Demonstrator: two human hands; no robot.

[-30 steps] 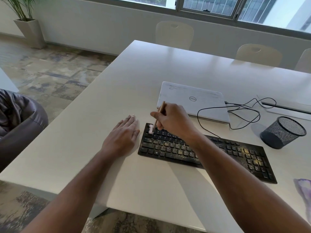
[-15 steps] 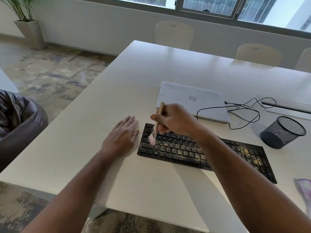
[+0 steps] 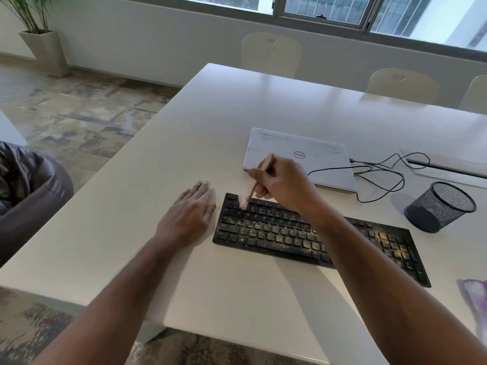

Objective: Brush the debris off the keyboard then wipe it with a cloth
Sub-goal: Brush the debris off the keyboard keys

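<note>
Debris point(image 3: 295, 239), yellowish and fine, speckles the black keyboard point(image 3: 266, 233), which lies along the near edge of the white table point(image 3: 237, 114), slanting away toward the right. The right hand point(image 3: 283, 181) hovers over the keyboard's far left corner with its fingers clamped together on a wooden-handled brush point(image 3: 259, 177); the pale bristles touch the top row of keys there and look blurred. The right forearm crosses over the middle of the keyboard and hides the keys beneath it. The left hand point(image 3: 191, 214) lies flat on the table, fingers straight and close together, just beside the keyboard's left end. Beyond the keyboard a closed white laptop point(image 3: 316, 154) rests on the table, with a black cable point(image 3: 379, 177) looping from its right side toward a black mesh cup point(image 3: 438, 206) near the right edge. A purple-and-white cloth point(image 3: 475, 293) shows partly at the right edge, close to the keyboard's right end. Pale chairs point(image 3: 271, 54) stand along the far edge, and a potted plant point(image 3: 42, 38) sits on the floor at the far left.
</note>
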